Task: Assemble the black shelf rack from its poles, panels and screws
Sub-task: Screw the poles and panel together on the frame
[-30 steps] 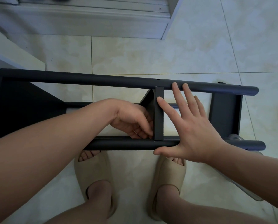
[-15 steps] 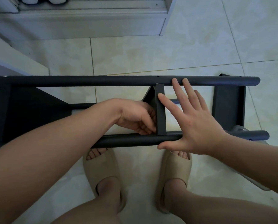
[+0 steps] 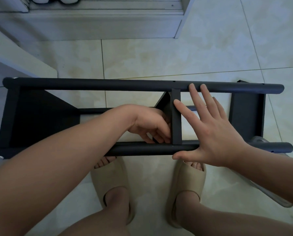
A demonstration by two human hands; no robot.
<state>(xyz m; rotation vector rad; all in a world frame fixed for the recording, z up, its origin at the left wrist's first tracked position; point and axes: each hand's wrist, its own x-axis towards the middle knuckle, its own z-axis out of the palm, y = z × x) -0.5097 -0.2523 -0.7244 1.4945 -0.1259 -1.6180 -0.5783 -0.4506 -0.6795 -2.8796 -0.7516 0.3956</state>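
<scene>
The black shelf rack is lying on its side on the tiled floor, just in front of a pair of feet in beige slides. Two long poles run left to right: the far pole and the near pole, with three panels set between them. The left panel and the right panel are seen at the ends, and a narrow middle panel is stood edge-on between the poles.

The left hand is tucked in behind the middle panel, fingers curled down by the near pole; whether anything is pinched there can't be told, it's hidden. The right hand is spread flat and open, fingertips laid on the far pole, index finger touching the middle panel, thumb pressed along the near pole. Silver screw heads are visible at the left pole ends. A white cabinet is seen at the top.
</scene>
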